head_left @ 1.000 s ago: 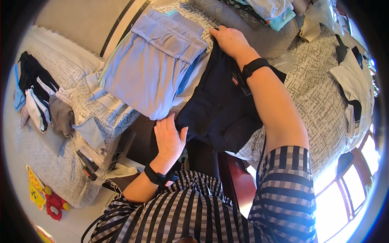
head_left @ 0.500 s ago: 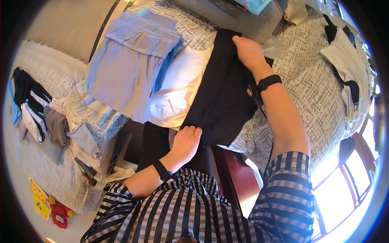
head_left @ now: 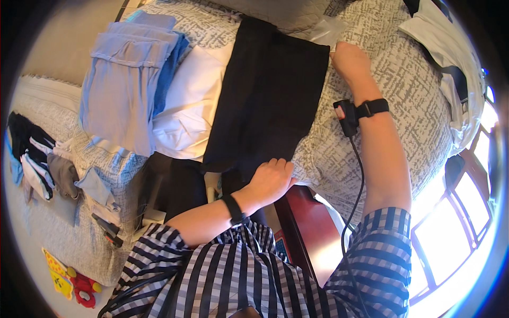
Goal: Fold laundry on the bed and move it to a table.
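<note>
A black folded garment (head_left: 265,95) lies spread fairly flat on the patterned bed cover, its exact kind unclear. At its far right corner, my right hand (head_left: 351,62) is closed, pinching the edge. My left hand (head_left: 271,179) is closed on the near edge by the right corner, knuckles up. White cloth (head_left: 185,106) lies to the left of the black garment, partly under it. Further left is a stack of folded light blue garments (head_left: 124,85), with a darker blue one showing along its right side.
Small clothes (head_left: 63,172) lie heaped on a grey textured surface at the left. A yellow and red toy (head_left: 82,289) is at the lower left. A dark red wooden surface (head_left: 307,228) stands close by my left hand. White and black clothing (head_left: 440,47) lies far right.
My right hand has moved right and my left hand has slid right along the near edge. The black garment's right side is now pulled out wider and flatter. The whole view has shifted somewhat.
</note>
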Tool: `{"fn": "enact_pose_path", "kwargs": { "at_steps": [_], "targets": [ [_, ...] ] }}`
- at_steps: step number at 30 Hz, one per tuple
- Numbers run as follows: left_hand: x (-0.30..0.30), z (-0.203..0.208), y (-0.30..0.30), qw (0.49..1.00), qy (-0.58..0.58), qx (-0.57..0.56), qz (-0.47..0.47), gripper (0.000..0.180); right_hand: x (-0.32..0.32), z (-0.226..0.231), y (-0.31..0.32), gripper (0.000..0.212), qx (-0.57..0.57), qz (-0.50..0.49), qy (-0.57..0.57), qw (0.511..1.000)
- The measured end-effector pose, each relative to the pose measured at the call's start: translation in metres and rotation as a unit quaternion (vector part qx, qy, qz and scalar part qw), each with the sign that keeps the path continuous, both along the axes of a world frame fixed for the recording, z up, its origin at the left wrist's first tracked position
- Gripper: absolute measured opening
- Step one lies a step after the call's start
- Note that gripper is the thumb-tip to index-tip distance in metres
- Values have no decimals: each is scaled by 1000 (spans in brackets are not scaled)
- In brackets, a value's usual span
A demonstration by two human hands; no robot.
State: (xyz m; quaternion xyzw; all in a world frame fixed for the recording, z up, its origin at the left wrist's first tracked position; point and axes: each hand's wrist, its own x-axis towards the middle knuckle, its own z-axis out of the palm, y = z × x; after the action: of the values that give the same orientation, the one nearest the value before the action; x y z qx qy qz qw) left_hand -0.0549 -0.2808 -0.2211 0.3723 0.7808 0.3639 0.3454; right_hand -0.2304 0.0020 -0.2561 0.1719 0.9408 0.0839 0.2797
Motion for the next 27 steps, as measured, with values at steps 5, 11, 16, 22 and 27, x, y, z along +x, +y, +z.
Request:
{"fn": "enact_pose_path", "kwargs": {
  "at_steps": [5,11,16,22,27],
  "targets": [
    [24,-31,34,996,-4,-94,-12,37,9,-22,-8,23,-16,4,-38,999],
    [38,-58,43,988,78,-135,20,14,0,-45,6,20,-120,-123,-63,983],
    [34,-58,36,992,30,-118,29,9,0,-39,0,17,-226,-278,-28,933],
    [23,-41,-7,943,-246,-45,219,17,-2,-30,-21,14,-406,-499,135,753],
    [24,-46,-30,911,-259,-95,308,16,-9,-54,-43,17,-439,-509,113,732]
  ]
}}
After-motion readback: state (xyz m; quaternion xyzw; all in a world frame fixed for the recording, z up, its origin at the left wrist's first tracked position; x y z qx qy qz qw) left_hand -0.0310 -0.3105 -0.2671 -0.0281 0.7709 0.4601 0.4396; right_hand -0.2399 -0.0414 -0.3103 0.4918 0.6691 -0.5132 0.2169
